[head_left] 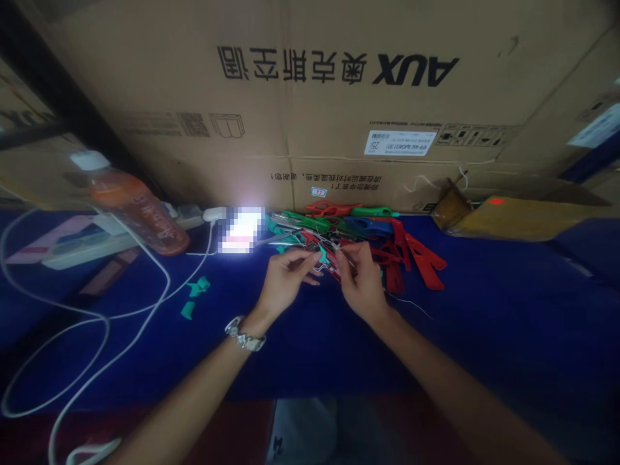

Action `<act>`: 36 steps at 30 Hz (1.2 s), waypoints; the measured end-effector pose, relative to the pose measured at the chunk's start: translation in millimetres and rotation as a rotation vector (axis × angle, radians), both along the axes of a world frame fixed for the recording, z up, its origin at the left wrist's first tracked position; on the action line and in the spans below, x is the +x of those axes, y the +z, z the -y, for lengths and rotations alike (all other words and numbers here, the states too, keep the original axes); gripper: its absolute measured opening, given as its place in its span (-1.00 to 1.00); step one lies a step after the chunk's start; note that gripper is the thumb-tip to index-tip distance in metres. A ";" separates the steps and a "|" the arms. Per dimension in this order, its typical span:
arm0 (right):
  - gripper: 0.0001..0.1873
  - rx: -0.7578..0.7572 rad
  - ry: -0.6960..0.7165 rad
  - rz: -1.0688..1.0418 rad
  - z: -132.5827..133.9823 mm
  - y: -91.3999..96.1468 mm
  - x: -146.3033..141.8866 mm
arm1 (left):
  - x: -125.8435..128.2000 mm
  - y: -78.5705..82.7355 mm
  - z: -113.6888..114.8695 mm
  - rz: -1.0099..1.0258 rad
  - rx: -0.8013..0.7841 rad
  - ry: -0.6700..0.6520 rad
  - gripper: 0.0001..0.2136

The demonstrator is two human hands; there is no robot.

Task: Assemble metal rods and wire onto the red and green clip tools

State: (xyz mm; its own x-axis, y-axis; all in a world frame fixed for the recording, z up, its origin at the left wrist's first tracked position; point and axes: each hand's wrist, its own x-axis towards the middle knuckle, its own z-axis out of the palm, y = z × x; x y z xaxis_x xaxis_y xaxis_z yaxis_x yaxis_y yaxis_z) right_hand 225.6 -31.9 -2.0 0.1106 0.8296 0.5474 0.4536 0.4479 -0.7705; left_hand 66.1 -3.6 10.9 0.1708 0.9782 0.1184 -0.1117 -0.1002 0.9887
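Both the left hand (pixel 287 279) and right hand (pixel 362 279) reach forward, fingertips nearly meeting, the left pinching a teal piece (pixel 323 256) and the right pinching a pale bit (pixel 336 246) too small to make out. That teal piece sits between them, right before a heap (pixel 372 227) of red, green and blue parts on the table (pixel 300 355). Leftward are a bright screen (pixel 242 230), a bottle (pixel 140 210), white cable (pixel 141 334) and loose teal bits (pixel 199 285), with a carton (pixel 290 129) behind.
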 end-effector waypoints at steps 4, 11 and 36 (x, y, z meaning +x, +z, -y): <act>-0.86 0.003 -0.003 -0.011 0.5 -1.3 0.7 | 0.0 0.1 0.3 0.002 -0.048 -0.024 -0.73; -0.86 0.006 -0.018 -0.079 0.1 -6.2 -0.3 | -0.3 -2.1 -0.5 0.000 -0.065 -0.054 -0.73; -0.89 0.053 -0.004 -0.201 -3.1 -13.0 -5.2 | 2.0 1.2 2.1 0.248 -0.248 -0.160 -0.71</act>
